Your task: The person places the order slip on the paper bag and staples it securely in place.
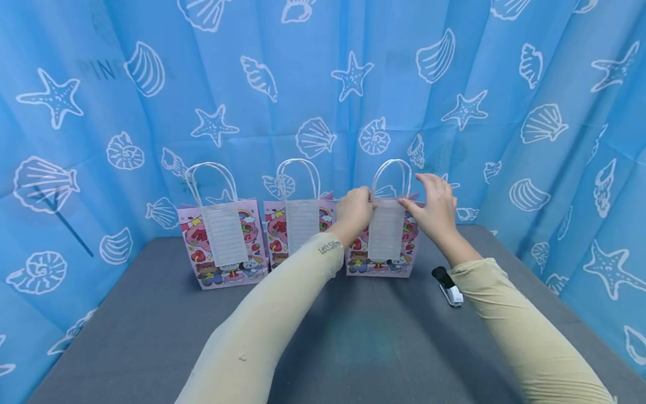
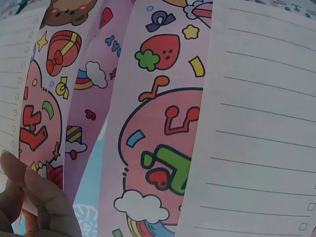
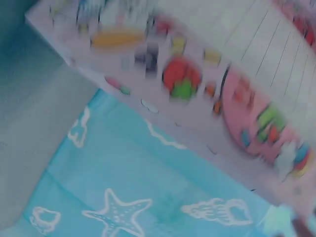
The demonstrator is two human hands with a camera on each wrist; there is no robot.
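Three pink cartoon-print paper gift bags with white handles stand in a row, each with a lined white sheet on its front. At the right bag (image 1: 358,262), my left hand (image 1: 355,209) pinches the top left corner of the lined sheet (image 1: 386,235) at the bag's rim. In the left wrist view, the thumb and fingers (image 2: 47,197) of this hand meet at the sheet's edge. My right hand (image 1: 435,209) is at the same bag's top right, thumb tip at the sheet's upper corner and fingers extended upward. Only a blurred fingertip (image 3: 302,228) appears in the right wrist view.
The left bag (image 1: 197,255) and the middle bag (image 1: 276,227) stand left of my hands; my left forearm overlaps the middle one. A black-and-silver stapler (image 1: 449,289) lies right of the right bag on the grey table (image 1: 126,336). A blue seashell-print curtain (image 1: 303,73) hangs behind.
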